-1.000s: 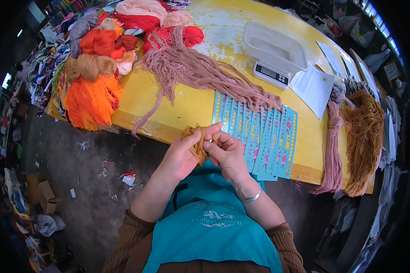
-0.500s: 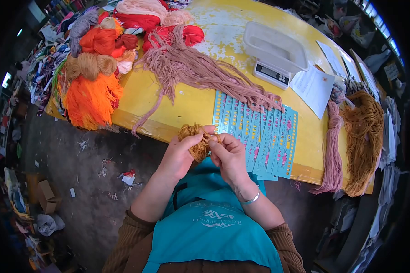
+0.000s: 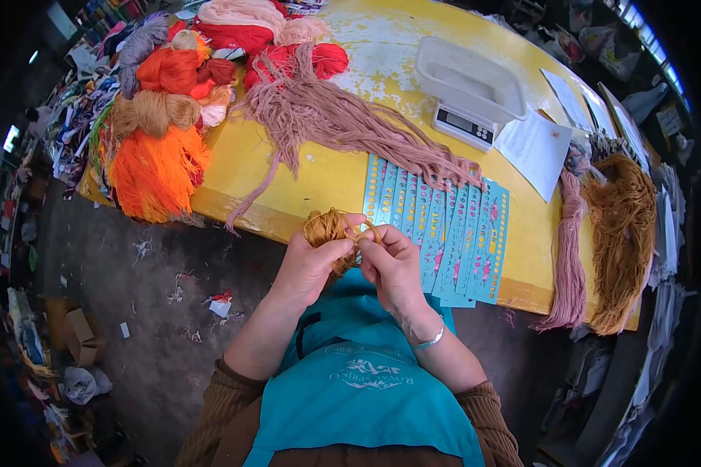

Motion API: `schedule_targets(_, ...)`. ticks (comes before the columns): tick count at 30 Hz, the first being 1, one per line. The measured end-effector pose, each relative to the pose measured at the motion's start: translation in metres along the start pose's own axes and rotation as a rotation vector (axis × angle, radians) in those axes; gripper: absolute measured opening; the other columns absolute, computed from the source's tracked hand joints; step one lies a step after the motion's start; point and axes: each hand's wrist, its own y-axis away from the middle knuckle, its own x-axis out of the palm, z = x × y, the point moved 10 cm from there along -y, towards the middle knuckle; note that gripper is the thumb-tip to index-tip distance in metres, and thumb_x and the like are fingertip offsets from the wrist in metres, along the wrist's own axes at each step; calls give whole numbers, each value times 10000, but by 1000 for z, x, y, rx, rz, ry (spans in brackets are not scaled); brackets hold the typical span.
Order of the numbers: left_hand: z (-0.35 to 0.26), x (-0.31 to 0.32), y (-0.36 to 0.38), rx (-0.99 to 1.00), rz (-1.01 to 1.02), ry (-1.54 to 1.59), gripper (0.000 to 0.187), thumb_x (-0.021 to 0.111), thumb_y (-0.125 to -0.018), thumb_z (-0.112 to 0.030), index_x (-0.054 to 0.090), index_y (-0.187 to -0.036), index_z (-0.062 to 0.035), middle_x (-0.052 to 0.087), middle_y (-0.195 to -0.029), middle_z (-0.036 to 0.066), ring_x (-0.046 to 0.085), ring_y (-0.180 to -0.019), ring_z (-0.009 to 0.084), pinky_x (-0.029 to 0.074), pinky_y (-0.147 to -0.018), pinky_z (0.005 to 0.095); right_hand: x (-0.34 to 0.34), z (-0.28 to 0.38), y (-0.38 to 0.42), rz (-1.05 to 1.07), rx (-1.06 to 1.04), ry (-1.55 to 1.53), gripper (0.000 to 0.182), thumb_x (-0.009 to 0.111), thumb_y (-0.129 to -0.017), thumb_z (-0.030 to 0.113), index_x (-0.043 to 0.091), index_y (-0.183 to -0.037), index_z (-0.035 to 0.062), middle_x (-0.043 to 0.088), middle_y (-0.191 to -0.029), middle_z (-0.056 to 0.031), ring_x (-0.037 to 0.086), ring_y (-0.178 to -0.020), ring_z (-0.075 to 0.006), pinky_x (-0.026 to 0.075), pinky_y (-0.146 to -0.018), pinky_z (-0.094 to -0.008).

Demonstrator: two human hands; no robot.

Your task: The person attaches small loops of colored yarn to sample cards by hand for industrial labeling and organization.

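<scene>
A bundle of golden-brown thread (image 3: 325,227) is gripped in my left hand (image 3: 308,268), just off the front edge of the yellow table. My right hand (image 3: 393,265) pinches strands of that same thread between thumb and fingers, close beside the left. A loop of the thread shows above the right fingertips. Just beyond my hands, several turquoise printed cards (image 3: 452,241) lie fanned on the table. Across their top ends rests a long dusty-pink skein of thread (image 3: 350,117).
Piled skeins, including a bright orange one (image 3: 160,171), cover the table's left end. A scale (image 3: 463,127) carrying a clear plastic tub (image 3: 471,78) stands at the back, beside paper sheets (image 3: 533,148). Pink (image 3: 568,257) and brown hanks (image 3: 621,241) hang over the right edge.
The thread bundle has shifted slightly in my left hand, and its thumb sits a little lower. My right hand has barely moved and still pinches the strands.
</scene>
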Motion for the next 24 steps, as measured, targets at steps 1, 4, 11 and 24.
schedule_targets(1,0,0,0,4,-1,-2,354,568,-849,25,559,-1200,74,621,-1075,94,595,-970,133,488,-874,292,-1,-1,0,-5,0,-5,39,616,-904,69,589,-899,42,527,-604,23,424,-461,-37,294,-423,-189)
schedule_targets(4,-2,2,1,5,-4,-1,352,560,-848,33,558,-1198,77,623,-1076,99,598,-975,136,490,-874,295,-2,-1,-1,-20,1,-17,37,616,-905,71,586,-902,49,524,-601,23,420,-458,-38,294,-422,-191)
schedule_targets(11,-1,4,1,-1,4,-4,349,553,-838,42,571,-1185,70,629,-1071,103,603,-979,145,493,-880,299,-4,-2,0,-32,-2,-55,33,616,-902,74,587,-902,58,529,-631,29,417,-468,-34,294,-427,-192)
schedule_targets(24,-2,7,1,1,41,46,346,542,-832,9,580,-1171,69,587,-917,48,547,-812,117,458,-724,251,-5,-7,-2,7,96,-38,72,574,-938,140,554,-941,71,519,-656,26,433,-488,-42,271,-434,-191)
